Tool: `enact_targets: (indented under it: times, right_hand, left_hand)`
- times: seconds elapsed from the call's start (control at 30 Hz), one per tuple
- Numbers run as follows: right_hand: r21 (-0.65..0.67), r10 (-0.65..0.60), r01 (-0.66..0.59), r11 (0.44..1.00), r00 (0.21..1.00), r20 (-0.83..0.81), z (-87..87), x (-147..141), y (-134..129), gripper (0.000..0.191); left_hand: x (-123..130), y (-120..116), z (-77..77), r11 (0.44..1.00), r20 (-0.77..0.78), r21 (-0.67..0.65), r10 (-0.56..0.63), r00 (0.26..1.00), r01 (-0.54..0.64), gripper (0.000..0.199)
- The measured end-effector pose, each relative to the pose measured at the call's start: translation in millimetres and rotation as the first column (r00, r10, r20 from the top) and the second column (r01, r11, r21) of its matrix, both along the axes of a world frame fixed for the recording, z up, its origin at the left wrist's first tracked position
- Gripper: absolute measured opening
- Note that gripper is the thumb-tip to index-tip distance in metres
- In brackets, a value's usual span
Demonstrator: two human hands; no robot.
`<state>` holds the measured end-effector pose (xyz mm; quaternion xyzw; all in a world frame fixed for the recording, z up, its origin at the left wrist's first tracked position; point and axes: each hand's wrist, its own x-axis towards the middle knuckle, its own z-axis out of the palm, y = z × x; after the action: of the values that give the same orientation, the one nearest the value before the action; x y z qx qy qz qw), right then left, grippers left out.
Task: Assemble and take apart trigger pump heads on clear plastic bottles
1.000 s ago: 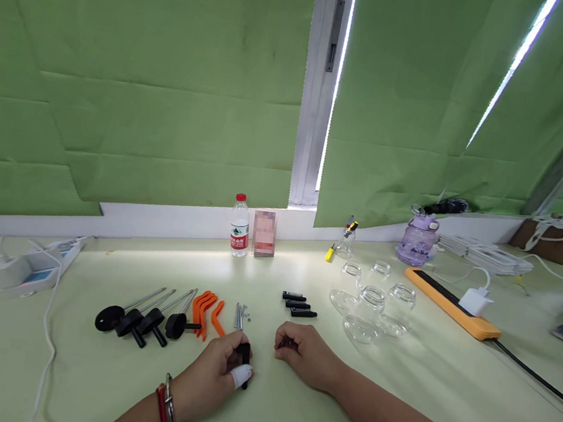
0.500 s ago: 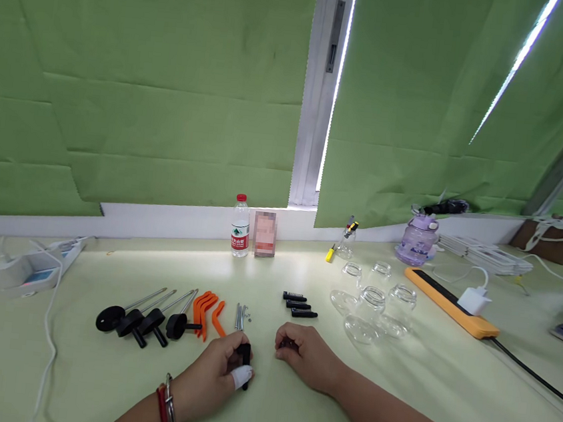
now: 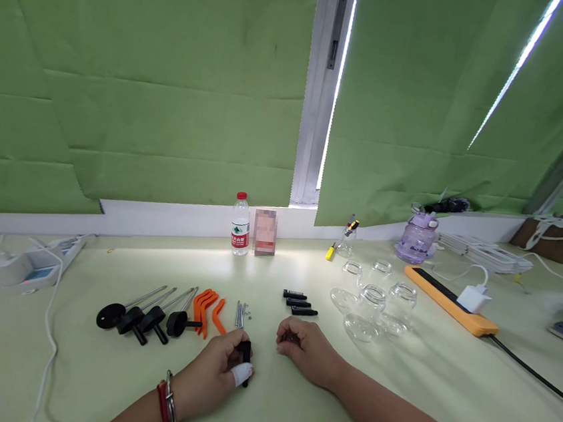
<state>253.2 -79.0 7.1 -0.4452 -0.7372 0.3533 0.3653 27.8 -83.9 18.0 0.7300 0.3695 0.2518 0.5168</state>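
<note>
My left hand [image 3: 219,364], with white tape on its thumb, is closed round a black plastic part [image 3: 246,355] that stands roughly upright over the table. Just beyond its fingers lie several thin metal rods [image 3: 240,314] and tiny metal bits [image 3: 249,315]. My right hand [image 3: 309,351] rests on the table with its fingers curled; whatever they may hold is hidden. Behind it lie three black plastic pieces with springs [image 3: 296,302]. To the left of my left hand are several orange bent strips [image 3: 205,310] and black round caps with handles and metal shafts [image 3: 154,320].
Several clear glass jars [image 3: 370,308] stand on the right, beside an orange power strip [image 3: 448,301] with a white charger. At the back are a water bottle [image 3: 241,225], a small card box [image 3: 265,233] and a purple jug [image 3: 416,238]. A white cable [image 3: 50,328] runs down the left.
</note>
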Motion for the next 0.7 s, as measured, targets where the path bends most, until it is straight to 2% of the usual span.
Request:
enact_targets:
  times: [0.13,0.23,0.3,0.43,0.6,0.7]
  right_hand:
    - [-0.034,-0.004,0.0,0.999,0.994,-0.112,-4.0,1,4,0.009]
    - [-0.065,-0.057,0.047,0.997,0.985,-0.163,-6.4,3,6,0.011]
    - [-0.074,-0.126,0.12,0.99,0.988,-0.094,-6.6,6,6,0.012]
    - [-0.023,-0.218,0.226,0.974,0.958,0.186,-2.9,11,3,0.013]
    - [0.021,-0.24,0.248,0.969,0.91,0.339,1.3,12,-2,0.021]
    - [0.147,-0.242,0.201,0.968,0.902,0.357,5.0,9,-6,0.019]
  left_hand:
    - [0,0,0.9,1.0,0.008,-0.004,-0.001,1.0,0.001,0.014]
    - [0,0,1.7,1.0,0.004,0.002,0.002,1.0,-0.002,0.013]
    - [0,0,2.4,1.0,0.002,0.004,0.005,1.0,-0.005,0.013]
    - [0,0,2.9,1.0,0.003,-0.005,0.002,1.0,-0.002,0.013]
    - [-1,0,0.0,1.0,-0.012,-0.005,0.013,1.0,-0.013,0.013]
    - [-1,0,-0.5,1.0,-0.011,-0.004,0.013,1.0,-0.013,0.013]
